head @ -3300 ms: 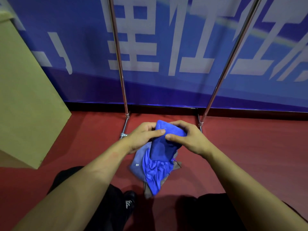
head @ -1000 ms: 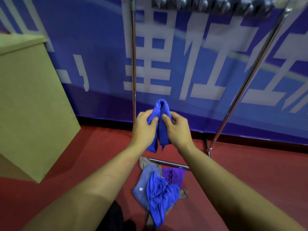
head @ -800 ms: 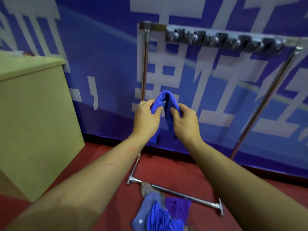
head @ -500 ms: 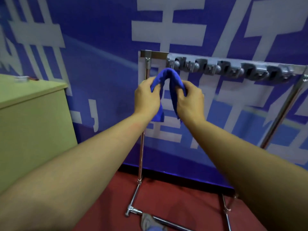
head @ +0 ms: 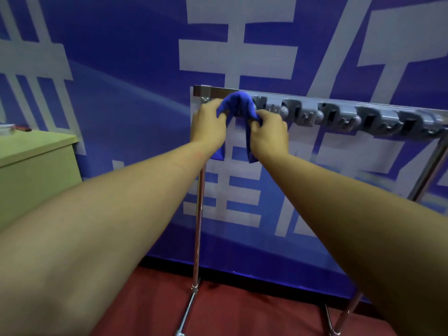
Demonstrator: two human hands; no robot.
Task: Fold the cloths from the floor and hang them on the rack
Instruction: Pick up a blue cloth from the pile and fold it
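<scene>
both arms reach far. left hand (head: 209, 123) and right hand (head: 269, 134) each grip a side of the folded blue cloth (head: 238, 104), draped over the rack (head: 315, 95) top bar at its left end (grey clips to the right). green cabinet (head: 36, 170) left.

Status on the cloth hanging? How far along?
Done: the blue cloth is folded and draped over the left end of the rack bar. In hand: left hand and right hand both grip it, one on each hanging side. Left: let go; the other clips along the bar hold nothing, and the floor pile is out of view.
</scene>
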